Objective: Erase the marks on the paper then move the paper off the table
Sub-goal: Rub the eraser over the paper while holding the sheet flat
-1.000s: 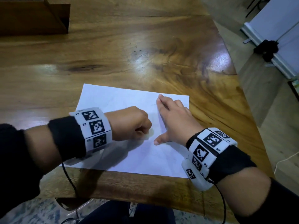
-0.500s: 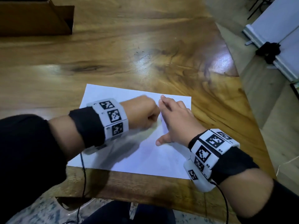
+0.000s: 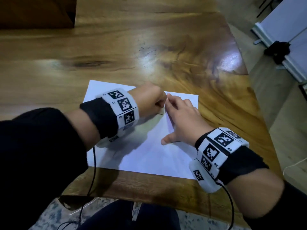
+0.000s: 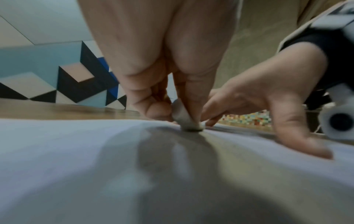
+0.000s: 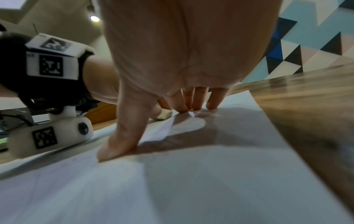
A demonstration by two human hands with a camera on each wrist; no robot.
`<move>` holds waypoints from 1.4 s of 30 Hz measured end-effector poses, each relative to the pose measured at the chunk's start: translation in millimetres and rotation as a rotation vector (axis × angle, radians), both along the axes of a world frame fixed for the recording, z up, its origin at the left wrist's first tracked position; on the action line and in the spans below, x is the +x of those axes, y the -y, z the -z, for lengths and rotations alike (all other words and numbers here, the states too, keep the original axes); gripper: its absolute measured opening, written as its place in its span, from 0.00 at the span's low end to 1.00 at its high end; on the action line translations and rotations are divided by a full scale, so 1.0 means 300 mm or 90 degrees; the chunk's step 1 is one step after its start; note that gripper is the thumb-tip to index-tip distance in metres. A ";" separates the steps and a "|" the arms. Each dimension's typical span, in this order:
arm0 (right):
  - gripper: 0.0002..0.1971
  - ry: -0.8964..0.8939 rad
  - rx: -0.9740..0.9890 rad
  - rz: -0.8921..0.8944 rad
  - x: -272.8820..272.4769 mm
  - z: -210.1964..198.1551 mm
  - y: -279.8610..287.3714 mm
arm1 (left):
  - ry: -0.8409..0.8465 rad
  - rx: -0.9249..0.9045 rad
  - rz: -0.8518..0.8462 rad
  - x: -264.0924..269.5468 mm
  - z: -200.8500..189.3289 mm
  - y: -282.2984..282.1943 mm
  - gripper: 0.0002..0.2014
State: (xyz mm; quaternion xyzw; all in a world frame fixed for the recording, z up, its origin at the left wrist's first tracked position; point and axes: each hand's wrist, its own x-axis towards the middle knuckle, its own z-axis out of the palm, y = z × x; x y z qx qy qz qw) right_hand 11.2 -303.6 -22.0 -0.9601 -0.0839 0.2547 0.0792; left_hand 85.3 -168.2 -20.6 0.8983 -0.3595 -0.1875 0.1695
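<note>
A white sheet of paper [image 3: 146, 155] lies near the front edge of the wooden table [image 3: 116, 47]. My left hand [image 3: 152, 101] is curled round a small white eraser [image 4: 184, 119], whose lower end touches the paper [image 4: 76, 151] near its far edge. The eraser [image 3: 161, 111] shows just under the fist in the head view. My right hand [image 3: 181, 118] lies flat on the paper [image 5: 191, 181] beside it, fingers straight and thumb spread out. A short dark pencil line shows by the right thumb.
A brown wooden box [image 3: 36, 12] stands at the table's far left. The table's right edge drops to the floor, where a white board [image 3: 285, 39] with a black clamp stands. Cables hang from both wrist bands.
My left hand with the eraser has slid away from me across the paper, toward its far edge and next to the right fingertips. The right hand has stayed pressed in place.
</note>
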 end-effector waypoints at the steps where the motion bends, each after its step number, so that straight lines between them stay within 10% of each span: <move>1: 0.62 -0.003 0.000 0.000 0.001 -0.002 -0.001 | -0.004 0.006 0.003 -0.010 0.000 -0.006 0.03; 8: 0.63 -0.018 -0.008 -0.001 0.002 -0.008 -0.001 | -0.150 0.118 0.119 -0.080 -0.028 -0.093 0.04; 13: 0.63 -0.017 -0.005 0.002 0.000 -0.003 0.000 | -0.092 0.017 -0.124 0.042 -0.043 -0.109 0.09; 20: 0.63 -0.012 -0.001 0.002 -0.002 -0.006 0.001 | 0.041 -0.029 -0.033 -0.024 -0.005 -0.025 0.03; 25: 0.63 -0.018 0.000 0.001 0.000 -0.007 0.001 | -0.101 0.085 0.126 -0.105 -0.014 -0.095 0.04; 32: 0.62 -0.011 0.020 0.013 -0.002 -0.005 0.002 | -0.013 -0.001 0.007 -0.041 -0.017 -0.006 0.03; 38: 0.64 -0.016 -0.002 0.002 0.000 0.002 0.001 | -0.147 0.103 0.171 -0.142 -0.001 -0.101 0.07; 42: 0.63 -0.014 -0.011 -0.001 -0.003 0.000 0.000 | -0.008 0.021 0.065 -0.067 0.005 -0.056 0.06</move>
